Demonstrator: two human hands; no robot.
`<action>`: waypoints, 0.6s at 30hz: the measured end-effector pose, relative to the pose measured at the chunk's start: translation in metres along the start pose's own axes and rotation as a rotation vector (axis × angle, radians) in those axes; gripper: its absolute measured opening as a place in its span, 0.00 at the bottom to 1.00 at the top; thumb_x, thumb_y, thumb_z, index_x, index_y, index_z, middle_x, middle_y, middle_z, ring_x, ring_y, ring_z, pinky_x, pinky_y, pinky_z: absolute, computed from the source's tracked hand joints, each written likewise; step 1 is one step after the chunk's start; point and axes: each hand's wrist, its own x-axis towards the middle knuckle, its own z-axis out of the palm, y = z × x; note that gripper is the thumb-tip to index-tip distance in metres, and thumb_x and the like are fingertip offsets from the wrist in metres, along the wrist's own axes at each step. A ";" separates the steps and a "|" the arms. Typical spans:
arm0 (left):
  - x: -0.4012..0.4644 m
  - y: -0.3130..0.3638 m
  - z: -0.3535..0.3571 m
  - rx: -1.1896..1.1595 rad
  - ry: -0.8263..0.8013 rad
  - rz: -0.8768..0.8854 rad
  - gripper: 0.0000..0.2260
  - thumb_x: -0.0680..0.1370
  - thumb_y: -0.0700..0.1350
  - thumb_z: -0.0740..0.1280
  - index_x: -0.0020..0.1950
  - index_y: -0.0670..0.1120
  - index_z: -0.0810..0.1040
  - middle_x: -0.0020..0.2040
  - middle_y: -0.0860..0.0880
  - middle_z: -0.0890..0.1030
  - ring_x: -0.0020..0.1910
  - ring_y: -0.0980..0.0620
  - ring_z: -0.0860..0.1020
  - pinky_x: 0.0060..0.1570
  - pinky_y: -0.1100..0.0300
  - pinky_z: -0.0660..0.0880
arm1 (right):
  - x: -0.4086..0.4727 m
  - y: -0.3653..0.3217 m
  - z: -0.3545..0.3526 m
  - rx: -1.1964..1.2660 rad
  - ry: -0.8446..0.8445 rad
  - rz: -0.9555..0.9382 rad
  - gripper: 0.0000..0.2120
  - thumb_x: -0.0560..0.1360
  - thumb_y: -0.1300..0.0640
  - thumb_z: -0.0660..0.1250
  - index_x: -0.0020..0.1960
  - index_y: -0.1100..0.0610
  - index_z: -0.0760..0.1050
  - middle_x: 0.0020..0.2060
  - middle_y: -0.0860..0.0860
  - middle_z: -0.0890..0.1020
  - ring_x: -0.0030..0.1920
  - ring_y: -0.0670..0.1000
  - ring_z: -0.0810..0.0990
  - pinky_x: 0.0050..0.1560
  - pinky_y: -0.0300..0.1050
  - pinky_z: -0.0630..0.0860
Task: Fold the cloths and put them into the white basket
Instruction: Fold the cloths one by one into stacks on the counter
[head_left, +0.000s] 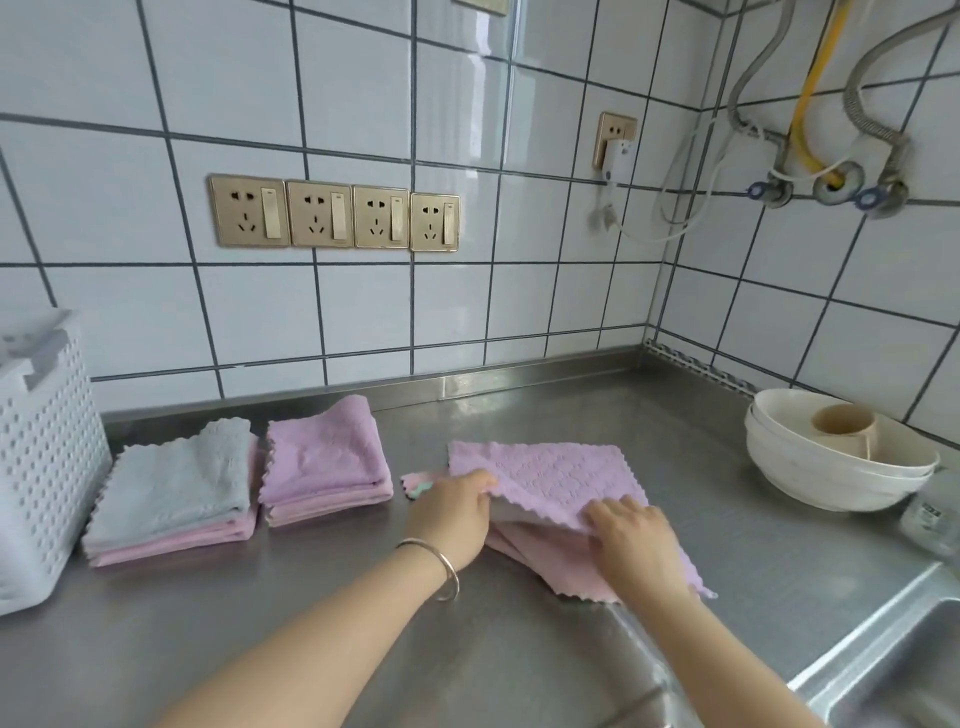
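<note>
While both hands pinch the near edge of the purple cloth (545, 480) on the bench (311, 597), left fingers (480, 483) and right fingers (605, 512) seemingly curled under it, folding is underway; next, carry that edge away, with the white basket (41, 457) far left.

Bare forearms, no sleeves; thin bangle (435, 564), prob. silver, L wrist.
</note>
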 end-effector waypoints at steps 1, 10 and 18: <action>0.006 0.001 -0.009 -0.025 0.038 -0.008 0.14 0.79 0.44 0.55 0.60 0.53 0.76 0.55 0.45 0.82 0.54 0.42 0.78 0.48 0.55 0.73 | 0.007 0.010 -0.008 -0.013 0.054 0.033 0.08 0.52 0.66 0.65 0.28 0.54 0.76 0.21 0.49 0.76 0.22 0.54 0.76 0.22 0.40 0.68; 0.044 0.013 -0.098 -0.359 0.400 -0.030 0.13 0.78 0.39 0.58 0.56 0.49 0.79 0.53 0.47 0.83 0.51 0.44 0.79 0.52 0.57 0.75 | 0.089 0.036 -0.093 0.102 0.568 0.193 0.13 0.72 0.58 0.57 0.44 0.59 0.80 0.36 0.57 0.82 0.38 0.61 0.78 0.35 0.50 0.73; 0.025 -0.021 -0.184 -0.343 0.599 0.042 0.09 0.78 0.43 0.62 0.53 0.47 0.81 0.46 0.51 0.83 0.37 0.56 0.76 0.41 0.66 0.73 | 0.118 -0.026 -0.150 0.256 0.501 0.053 0.08 0.75 0.61 0.63 0.49 0.57 0.81 0.43 0.55 0.83 0.42 0.61 0.80 0.37 0.46 0.71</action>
